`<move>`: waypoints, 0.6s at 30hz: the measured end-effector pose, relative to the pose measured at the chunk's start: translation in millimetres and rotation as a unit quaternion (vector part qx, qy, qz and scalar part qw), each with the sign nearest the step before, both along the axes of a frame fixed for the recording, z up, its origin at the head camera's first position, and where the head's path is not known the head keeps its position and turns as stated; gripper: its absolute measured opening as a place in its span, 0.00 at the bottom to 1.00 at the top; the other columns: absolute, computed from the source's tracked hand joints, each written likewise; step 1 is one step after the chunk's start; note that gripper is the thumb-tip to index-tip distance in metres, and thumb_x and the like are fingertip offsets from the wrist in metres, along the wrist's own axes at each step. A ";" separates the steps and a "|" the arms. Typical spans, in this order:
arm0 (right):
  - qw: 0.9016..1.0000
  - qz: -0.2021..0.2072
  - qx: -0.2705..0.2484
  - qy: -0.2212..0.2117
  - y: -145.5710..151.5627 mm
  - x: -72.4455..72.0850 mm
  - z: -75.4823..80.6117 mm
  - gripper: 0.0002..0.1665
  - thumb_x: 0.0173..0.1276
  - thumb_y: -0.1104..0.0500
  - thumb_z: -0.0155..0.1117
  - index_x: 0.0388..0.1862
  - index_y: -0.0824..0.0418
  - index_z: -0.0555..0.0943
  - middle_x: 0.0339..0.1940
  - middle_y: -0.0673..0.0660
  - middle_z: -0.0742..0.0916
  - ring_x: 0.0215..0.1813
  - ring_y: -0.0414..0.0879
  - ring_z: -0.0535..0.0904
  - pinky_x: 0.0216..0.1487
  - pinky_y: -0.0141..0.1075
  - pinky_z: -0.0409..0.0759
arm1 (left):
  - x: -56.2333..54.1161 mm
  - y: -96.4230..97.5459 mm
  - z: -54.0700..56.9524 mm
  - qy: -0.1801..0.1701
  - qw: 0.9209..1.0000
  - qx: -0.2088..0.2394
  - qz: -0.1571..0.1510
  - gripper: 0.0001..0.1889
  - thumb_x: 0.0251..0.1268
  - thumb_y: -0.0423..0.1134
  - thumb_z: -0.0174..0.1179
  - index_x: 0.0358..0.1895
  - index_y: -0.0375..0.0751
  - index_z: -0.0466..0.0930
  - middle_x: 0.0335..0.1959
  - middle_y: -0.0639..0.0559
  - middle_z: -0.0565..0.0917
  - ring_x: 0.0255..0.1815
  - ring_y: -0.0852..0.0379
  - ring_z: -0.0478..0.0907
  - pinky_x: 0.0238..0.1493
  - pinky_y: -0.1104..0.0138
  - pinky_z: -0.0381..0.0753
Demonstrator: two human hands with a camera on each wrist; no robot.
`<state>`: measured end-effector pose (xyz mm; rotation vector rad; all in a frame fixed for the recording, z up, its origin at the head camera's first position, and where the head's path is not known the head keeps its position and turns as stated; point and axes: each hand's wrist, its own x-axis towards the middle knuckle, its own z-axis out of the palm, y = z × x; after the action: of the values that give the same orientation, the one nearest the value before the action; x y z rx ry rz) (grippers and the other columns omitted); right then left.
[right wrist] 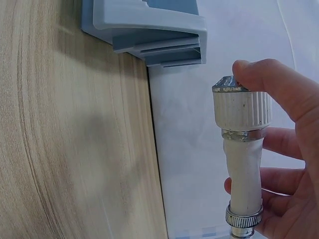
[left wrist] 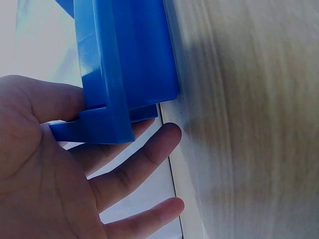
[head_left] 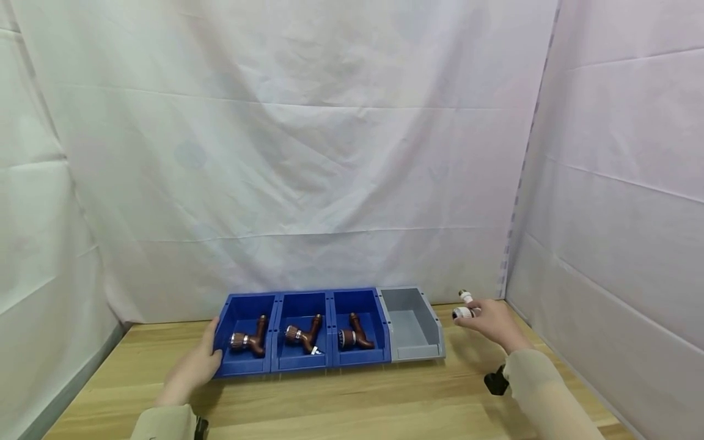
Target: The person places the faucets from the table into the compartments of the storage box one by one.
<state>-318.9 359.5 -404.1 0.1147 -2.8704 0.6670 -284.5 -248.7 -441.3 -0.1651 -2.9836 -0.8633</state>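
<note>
At the left end of the bin row, my left hand grips the side rim of the end blue bin, thumb on one side and a finger behind. Three blue bins stand joined, each with one brown valve inside: a left valve, a middle valve and a right valve. Joined on the right is a grey bin with a bare floor. Right of it, above the table, my right hand holds a white valve with a ribbed knob, thumb over the knob's end.
The wooden table extends in front of the bins. White cloth hangs behind the bins and along both sides. A small silvery piece shows at the lower end of the middle valve.
</note>
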 end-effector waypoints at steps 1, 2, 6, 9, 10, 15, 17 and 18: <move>1.000 -0.001 0.001 0.001 0.0 0.1 -0.1 0.38 0.55 0.38 0.71 0.51 0.69 0.82 0.46 0.66 0.85 0.44 0.58 0.82 0.40 0.51 0.79 | 0.4 0.3 0.1 0.000 1.000 0.000 0.000 0.37 0.71 0.34 0.43 0.76 0.30 0.33 0.64 0.18 0.61 0.58 0.22 0.68 0.51 0.35 0.69; 1.000 0.000 0.001 0.002 -0.1 0.2 -0.2 0.39 0.55 0.37 0.71 0.51 0.69 0.82 0.46 0.66 0.85 0.44 0.59 0.82 0.40 0.52 0.79 | 0.8 0.6 0.2 0.001 1.000 0.001 0.000 0.37 0.71 0.34 0.43 0.75 0.30 0.33 0.64 0.18 0.61 0.58 0.22 0.68 0.51 0.35 0.69; 1.000 0.003 0.003 0.008 0.2 -0.8 -0.5 0.39 0.56 0.37 0.71 0.51 0.69 0.82 0.46 0.66 0.85 0.45 0.60 0.82 0.41 0.52 0.79 | 1.6 2.1 0.9 0.002 1.000 0.007 -0.005 0.37 0.71 0.33 0.42 0.75 0.29 0.32 0.64 0.17 0.60 0.59 0.22 0.67 0.53 0.35 0.68; 1.000 0.006 0.004 0.013 -0.2 -1.8 0.1 0.40 0.56 0.37 0.70 0.52 0.69 0.82 0.47 0.66 0.85 0.47 0.61 0.81 0.43 0.53 0.79 | 1.9 2.8 1.2 0.004 1.000 0.013 -0.008 0.37 0.71 0.33 0.42 0.75 0.29 0.32 0.65 0.17 0.58 0.60 0.21 0.65 0.54 0.35 0.67; 1.000 0.006 0.005 0.014 -0.4 -2.0 0.5 0.40 0.56 0.37 0.70 0.52 0.69 0.82 0.47 0.66 0.85 0.47 0.62 0.81 0.43 0.53 0.79 | 1.9 2.8 1.0 0.004 1.000 0.014 -0.009 0.37 0.71 0.32 0.42 0.75 0.28 0.32 0.65 0.17 0.58 0.60 0.21 0.65 0.55 0.35 0.67; 1.000 0.007 0.010 0.013 -3.4 -2.8 3.7 0.41 0.56 0.36 0.70 0.53 0.69 0.81 0.49 0.67 0.85 0.49 0.63 0.81 0.44 0.54 0.78 | 2.0 2.0 0.6 0.008 1.000 0.016 -0.012 0.37 0.70 0.32 0.42 0.75 0.28 0.32 0.65 0.17 0.58 0.61 0.22 0.64 0.55 0.35 0.67; 1.000 0.006 0.012 0.009 -4.9 -3.1 5.1 0.41 0.57 0.36 0.69 0.54 0.69 0.81 0.49 0.67 0.84 0.49 0.64 0.80 0.44 0.55 0.78 | 2.1 1.5 0.4 0.007 1.000 0.016 -0.012 0.37 0.70 0.32 0.42 0.75 0.28 0.32 0.65 0.17 0.57 0.61 0.22 0.64 0.55 0.35 0.67; 1.000 0.005 0.013 0.006 -5.7 -3.1 6.0 0.41 0.57 0.36 0.69 0.54 0.69 0.81 0.49 0.67 0.84 0.49 0.64 0.80 0.44 0.55 0.78 | 2.1 1.3 0.4 0.005 1.000 0.016 -0.012 0.37 0.71 0.32 0.42 0.75 0.28 0.31 0.65 0.17 0.57 0.61 0.21 0.64 0.55 0.35 0.67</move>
<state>-322.0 353.8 -398.2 0.1379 -2.8683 0.6300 -282.5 -247.4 -440.9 -0.2031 -2.9624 -0.9081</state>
